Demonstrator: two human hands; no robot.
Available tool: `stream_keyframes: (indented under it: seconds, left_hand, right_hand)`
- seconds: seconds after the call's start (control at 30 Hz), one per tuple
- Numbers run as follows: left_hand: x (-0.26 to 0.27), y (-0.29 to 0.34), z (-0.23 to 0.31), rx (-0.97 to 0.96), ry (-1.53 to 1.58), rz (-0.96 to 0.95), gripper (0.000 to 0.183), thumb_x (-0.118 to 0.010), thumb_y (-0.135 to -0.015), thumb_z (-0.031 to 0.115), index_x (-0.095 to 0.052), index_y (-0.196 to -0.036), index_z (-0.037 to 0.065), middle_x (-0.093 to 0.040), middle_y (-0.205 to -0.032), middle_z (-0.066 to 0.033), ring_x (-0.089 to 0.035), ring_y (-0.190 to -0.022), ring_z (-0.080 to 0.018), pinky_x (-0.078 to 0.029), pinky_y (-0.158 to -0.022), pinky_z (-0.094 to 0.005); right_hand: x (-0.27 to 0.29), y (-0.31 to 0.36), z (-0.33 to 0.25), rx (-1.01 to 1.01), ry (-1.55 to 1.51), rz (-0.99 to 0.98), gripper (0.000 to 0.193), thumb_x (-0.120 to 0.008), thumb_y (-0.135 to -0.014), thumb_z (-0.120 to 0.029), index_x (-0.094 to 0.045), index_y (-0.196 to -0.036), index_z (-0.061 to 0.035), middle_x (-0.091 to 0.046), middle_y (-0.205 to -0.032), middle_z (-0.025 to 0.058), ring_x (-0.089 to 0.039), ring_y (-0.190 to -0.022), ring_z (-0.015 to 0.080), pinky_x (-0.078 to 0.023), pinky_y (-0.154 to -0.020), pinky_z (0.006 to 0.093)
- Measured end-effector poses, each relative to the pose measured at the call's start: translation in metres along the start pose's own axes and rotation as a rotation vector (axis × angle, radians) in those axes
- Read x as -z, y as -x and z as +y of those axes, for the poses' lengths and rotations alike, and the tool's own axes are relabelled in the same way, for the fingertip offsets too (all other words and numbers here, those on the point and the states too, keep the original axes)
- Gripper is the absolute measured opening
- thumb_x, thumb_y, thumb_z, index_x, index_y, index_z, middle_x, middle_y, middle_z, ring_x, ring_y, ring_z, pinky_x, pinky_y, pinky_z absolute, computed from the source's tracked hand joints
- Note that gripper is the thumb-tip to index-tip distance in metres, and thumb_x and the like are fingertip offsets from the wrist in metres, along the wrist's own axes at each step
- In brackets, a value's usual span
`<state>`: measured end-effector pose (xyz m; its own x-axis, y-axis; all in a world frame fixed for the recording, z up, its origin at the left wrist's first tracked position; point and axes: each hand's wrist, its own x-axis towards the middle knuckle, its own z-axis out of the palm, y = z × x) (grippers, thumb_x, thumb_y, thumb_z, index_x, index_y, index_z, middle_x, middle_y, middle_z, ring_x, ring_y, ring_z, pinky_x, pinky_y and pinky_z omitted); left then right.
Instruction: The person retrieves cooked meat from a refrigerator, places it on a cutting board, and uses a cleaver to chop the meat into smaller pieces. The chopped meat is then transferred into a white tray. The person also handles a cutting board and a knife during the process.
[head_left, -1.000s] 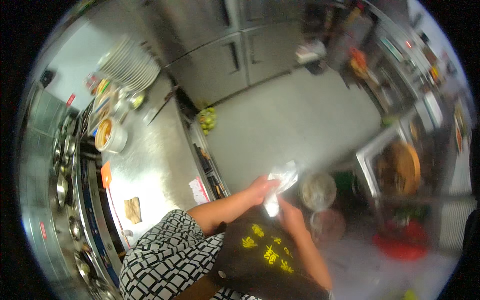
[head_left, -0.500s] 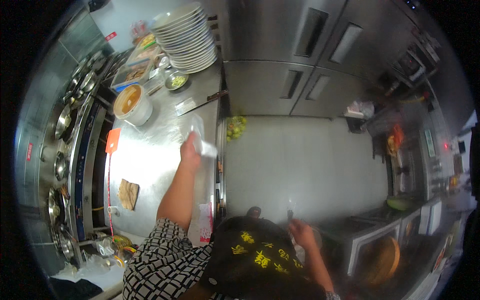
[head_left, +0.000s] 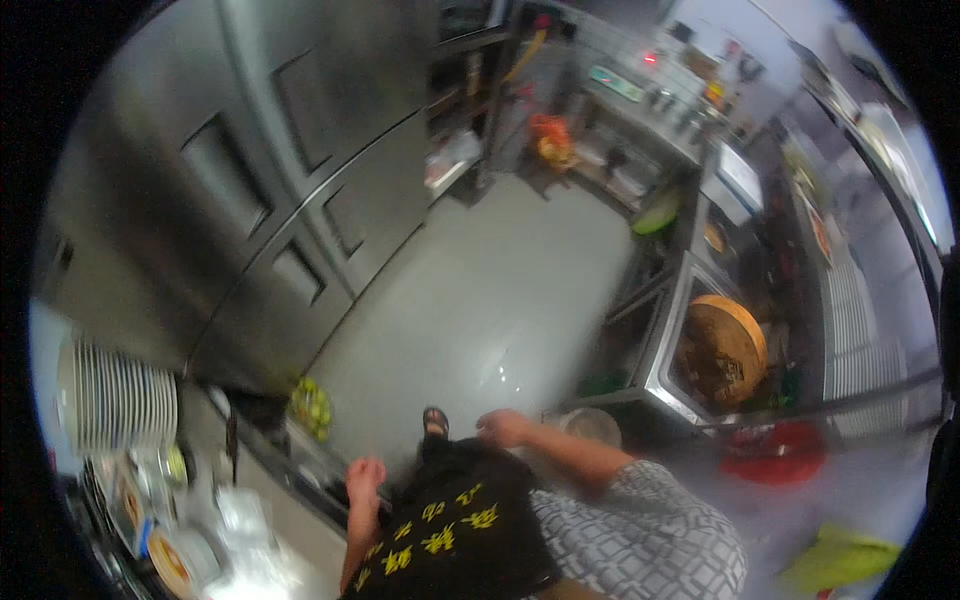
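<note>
My left hand (head_left: 366,476) hangs low by the edge of the steel counter (head_left: 290,510), its fingers smeared by motion. No object shows in it. My right hand (head_left: 506,428) is out in front of the black apron (head_left: 450,520), bent at the elbow. Blur hides its fingers, and nothing can be made out in its grasp. Some crumpled clear plastic (head_left: 243,515) lies on the counter to my left. Beyond it stand a white tub (head_left: 185,562) and a tall stack of plates (head_left: 120,395).
Tall steel cabinets (head_left: 300,190) line the left. A bag of round green produce (head_left: 311,409) sits on the floor (head_left: 470,290) beside them. To my right are a steel stand (head_left: 655,375) with a round wooden board (head_left: 722,350), a see-through bin (head_left: 591,427) and a red basin (head_left: 775,450).
My view has swung right, away from the counter. My left hand has left the clear plastic and dropped to the counter's edge. The dark item once in my right hand no longer shows.
</note>
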<state>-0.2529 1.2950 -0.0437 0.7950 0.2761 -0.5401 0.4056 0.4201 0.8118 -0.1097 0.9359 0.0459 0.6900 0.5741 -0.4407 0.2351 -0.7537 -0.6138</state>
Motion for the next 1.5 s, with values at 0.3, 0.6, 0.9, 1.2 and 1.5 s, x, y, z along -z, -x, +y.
stream_keyframes:
  seconds: [0.3,0.6,0.9,1.2,1.5]
  left_hand:
    - [0.094,-0.070,0.069,0.126,-0.981,-0.265,0.015,-0.054,-0.093,0.017,-0.052,-0.083,0.005,-0.052,-0.061,-0.0048,-0.048,-0.048,-0.0164,-0.040,-0.044,-0.0317]
    - [0.076,-0.248,0.110,0.469,-0.948,-0.378,0.017,-0.046,-0.094,0.010,-0.049,-0.110,0.005,-0.057,-0.072,-0.0097,-0.052,-0.054,-0.0201,-0.042,-0.045,-0.0346]
    - [-0.140,-0.448,0.225,0.269,-0.899,-0.354,0.045,-0.044,-0.093,0.011,-0.039,-0.137,0.005,-0.059,-0.077,-0.0129,-0.052,-0.052,-0.0210,-0.046,-0.041,-0.0364]
    - [-0.377,-0.424,0.163,0.370,-1.098,-0.557,0.021,-0.051,-0.089,0.009,-0.055,-0.109,0.004,-0.061,-0.090,-0.0112,-0.056,-0.063,-0.0203,-0.049,-0.052,-0.0334]
    - [-0.539,-0.350,0.049,0.448,-1.246,-0.914,0.023,-0.057,-0.088,0.012,-0.058,-0.110,0.006,-0.062,-0.089,-0.0096,-0.060,-0.069,-0.0191,-0.050,-0.054,-0.0327]
  right_hand:
    - [0.042,-0.139,-0.089,0.135,-0.205,0.176,0.029,-0.060,-0.085,-0.031,-0.064,-0.103,-0.0075,-0.067,-0.093,0.0178,-0.063,-0.086,0.0384,-0.050,-0.074,0.0478]
    - [0.035,-0.115,-0.012,-0.514,-0.246,0.371,0.036,-0.056,-0.088,-0.035,-0.066,-0.109,-0.0074,-0.066,-0.106,0.0180,-0.061,-0.101,0.0370,-0.047,-0.088,0.0455]
    - [0.022,-0.074,-0.003,-0.643,-0.509,0.729,0.032,-0.059,-0.087,-0.038,-0.067,-0.098,-0.0087,-0.068,-0.095,0.0167,-0.064,-0.089,0.0358,-0.050,-0.079,0.0442]
    - [0.033,0.029,0.090,-0.967,-1.075,1.086,0.030,-0.065,-0.086,-0.032,-0.067,-0.099,-0.0042,-0.068,-0.083,0.0121,-0.064,-0.071,0.0229,-0.051,-0.064,0.0368]
    - [0.110,0.223,0.199,-1.157,-1.312,1.916,0.052,-0.069,-0.086,-0.028,-0.050,-0.126,-0.0004,-0.063,-0.091,0.0095,-0.062,-0.072,0.0206,-0.052,-0.063,0.0338]
